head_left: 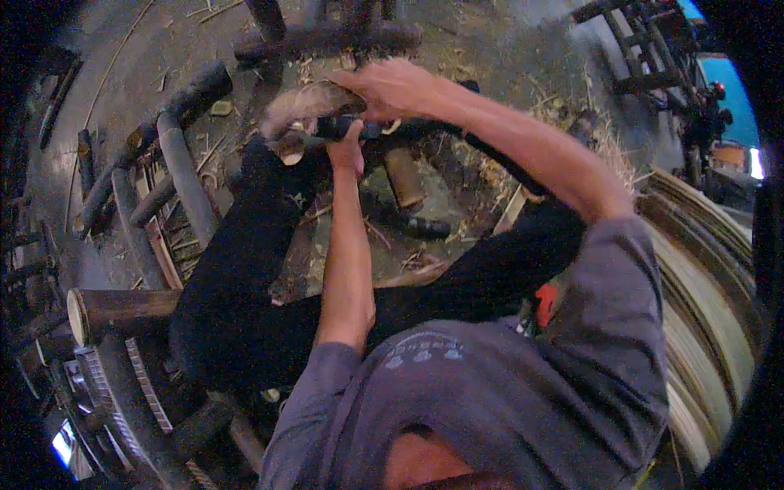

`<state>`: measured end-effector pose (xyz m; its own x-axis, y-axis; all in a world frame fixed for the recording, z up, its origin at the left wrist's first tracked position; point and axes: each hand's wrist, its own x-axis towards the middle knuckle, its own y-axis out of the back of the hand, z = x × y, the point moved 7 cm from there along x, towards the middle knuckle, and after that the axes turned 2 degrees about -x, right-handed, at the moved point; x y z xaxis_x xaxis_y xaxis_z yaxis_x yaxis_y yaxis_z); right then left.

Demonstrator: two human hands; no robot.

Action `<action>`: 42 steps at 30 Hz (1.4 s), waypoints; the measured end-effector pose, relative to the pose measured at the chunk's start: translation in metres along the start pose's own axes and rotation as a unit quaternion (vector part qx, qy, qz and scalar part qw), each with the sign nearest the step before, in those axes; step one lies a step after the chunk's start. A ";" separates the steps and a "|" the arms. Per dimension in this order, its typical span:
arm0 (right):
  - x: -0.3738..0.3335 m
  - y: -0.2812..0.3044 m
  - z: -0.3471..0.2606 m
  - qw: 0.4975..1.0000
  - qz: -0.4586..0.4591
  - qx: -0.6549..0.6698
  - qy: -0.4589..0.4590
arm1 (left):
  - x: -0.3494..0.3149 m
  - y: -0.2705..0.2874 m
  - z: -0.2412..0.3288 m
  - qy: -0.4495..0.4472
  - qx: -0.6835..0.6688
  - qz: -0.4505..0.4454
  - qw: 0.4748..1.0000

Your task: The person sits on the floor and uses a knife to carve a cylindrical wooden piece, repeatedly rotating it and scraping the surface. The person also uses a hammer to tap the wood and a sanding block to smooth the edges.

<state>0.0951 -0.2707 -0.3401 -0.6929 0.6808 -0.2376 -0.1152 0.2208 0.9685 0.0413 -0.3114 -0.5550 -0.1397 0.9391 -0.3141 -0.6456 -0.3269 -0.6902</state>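
Observation:
My left hand point(349, 151) is wrapped round a dark, round pole point(331, 126) that looks like bamboo, thumb on top. A pale cut end point(289, 152) shows to the left of this grip. Just above and to the right, my right hand point(394, 88) is closed on a bulky brown piece point(314, 106), blurred by motion, lying over the pole. Its kind cannot be made out. Below the hands, a short brown bamboo length point(403, 178) and a darker piece point(425, 227) are on the littered floor between my legs.
Dark pole frames point(184, 163) stand at the left, with a thick cut pole point(122, 314) beside my leg. Another frame point(327, 42) is at the far side. Large coils of pale strips point(702, 286) rise at the right. A red-handled item point(545, 304) is by my waist.

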 end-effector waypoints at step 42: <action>-0.214 -0.214 0.293 0.850 0.073 0.056 -0.518 | 0.137 0.032 0.038 -0.080 0.820 -0.003 0.567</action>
<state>0.4769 -0.2591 -0.5179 0.3118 0.9439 -0.1086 0.0262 0.1057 0.9941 -0.0264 -0.1886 -0.5954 -0.1162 0.9801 -0.1607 -0.4577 0.0908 0.8845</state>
